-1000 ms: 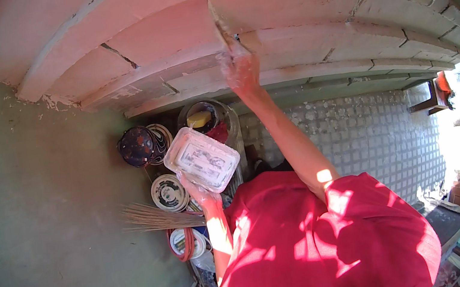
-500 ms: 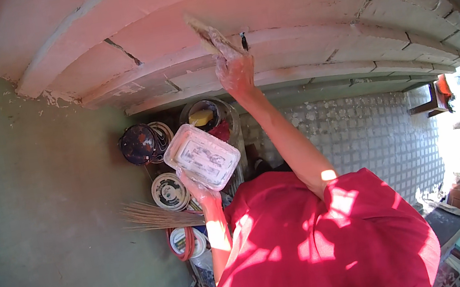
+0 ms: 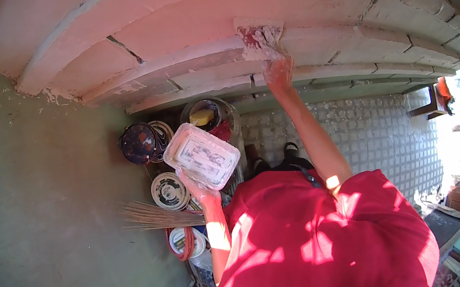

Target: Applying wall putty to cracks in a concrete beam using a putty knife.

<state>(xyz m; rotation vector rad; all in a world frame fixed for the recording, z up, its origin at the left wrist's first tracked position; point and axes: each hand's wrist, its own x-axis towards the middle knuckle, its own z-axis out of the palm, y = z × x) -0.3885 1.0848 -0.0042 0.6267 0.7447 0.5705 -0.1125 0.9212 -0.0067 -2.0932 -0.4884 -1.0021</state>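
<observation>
In my left hand (image 3: 200, 190) is a shallow rectangular plastic tub (image 3: 203, 155), gripped by its near edge and tilted, its inside smeared with white paste. My right hand (image 3: 278, 69), coated in the same paste, is closed on a flat, wide-bladed putty knife (image 3: 251, 35). The blade lies against the pale, ridged wall (image 3: 180, 30), over one of its raised bands. My fingers cover the knife's grip. Dark gaps show between some of the wall's blocks.
Left of me is a greenish wall (image 3: 58, 208). Paint buckets (image 3: 170, 191), a dark stained pail (image 3: 139, 143), a bundle of thin sticks (image 3: 160, 215) and a container with a yellow thing (image 3: 201, 116) crowd the floor by it. Patterned tiles (image 3: 362, 133) extend right toward a wooden piece (image 3: 433, 103).
My right hand has moved right along the wall with the putty knife, whose blade now faces flatter to the surface. The tub in my left hand has stayed nearly still.
</observation>
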